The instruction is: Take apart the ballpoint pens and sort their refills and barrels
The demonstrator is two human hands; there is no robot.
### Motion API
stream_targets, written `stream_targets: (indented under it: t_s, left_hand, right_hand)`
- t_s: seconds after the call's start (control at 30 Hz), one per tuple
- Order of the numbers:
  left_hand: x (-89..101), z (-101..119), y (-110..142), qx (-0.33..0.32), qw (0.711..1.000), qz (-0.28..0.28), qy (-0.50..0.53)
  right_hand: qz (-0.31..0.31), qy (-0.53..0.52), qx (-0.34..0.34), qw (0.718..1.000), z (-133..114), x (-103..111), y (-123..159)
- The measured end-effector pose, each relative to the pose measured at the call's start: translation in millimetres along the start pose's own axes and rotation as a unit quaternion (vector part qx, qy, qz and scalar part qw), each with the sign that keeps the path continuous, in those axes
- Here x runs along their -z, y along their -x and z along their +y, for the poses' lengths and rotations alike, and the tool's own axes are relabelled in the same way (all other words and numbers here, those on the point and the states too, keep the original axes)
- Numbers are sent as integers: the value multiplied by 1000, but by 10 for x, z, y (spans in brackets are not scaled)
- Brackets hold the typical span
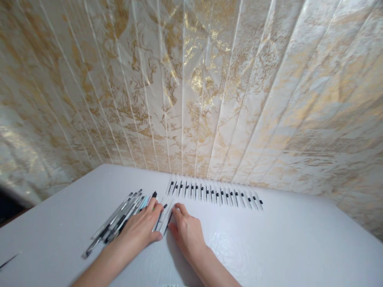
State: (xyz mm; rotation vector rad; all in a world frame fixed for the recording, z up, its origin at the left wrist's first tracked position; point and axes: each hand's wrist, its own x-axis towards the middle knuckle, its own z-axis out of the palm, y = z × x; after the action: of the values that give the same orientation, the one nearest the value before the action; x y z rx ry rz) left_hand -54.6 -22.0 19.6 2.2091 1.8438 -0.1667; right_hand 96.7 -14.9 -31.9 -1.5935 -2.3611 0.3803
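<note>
My left hand (pixel 143 224) rests over the right side of a pile of pens (pixel 119 217), its fingers curled and its thumb apart near the close end of a small group of clear pens (pixel 163 219). My right hand (pixel 188 231) is at the other side of that group, with index finger and thumb bent against the outermost pen. The small group lies on the table between both hands. My fingers partly hide these pens. Black parts show on several pens in the pile, and a light blue one shows too.
Farther back, a row of clear, slim pens with black clips (pixel 217 194) lies side by side on the white table (pixel 287 243). A thin dark item (pixel 10 260) lies at the left edge. Behind the table hangs a gold-patterned, shiny covering (pixel 191 87).
</note>
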Motion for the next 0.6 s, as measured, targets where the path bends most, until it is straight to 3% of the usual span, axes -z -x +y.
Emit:
stream_targets:
  t_s: [0.3,0.4,0.47,0.6]
  left_hand:
    - [-105,-119,-32,-11,998,24,59]
    - [-163,-182,-51,-36,989,66,127]
    - [-201,-190,-87,-69,967,126,209]
    - [-266,-78,-166,-88,887,229,392]
  right_hand:
    - [7,-3,16,1000,4,-68,-22]
    - [18,-40,1,999,40,-68,-4]
    - [35,-82,-10,996,67,-39,8]
    - [41,-223,-16,974,49,60,38]
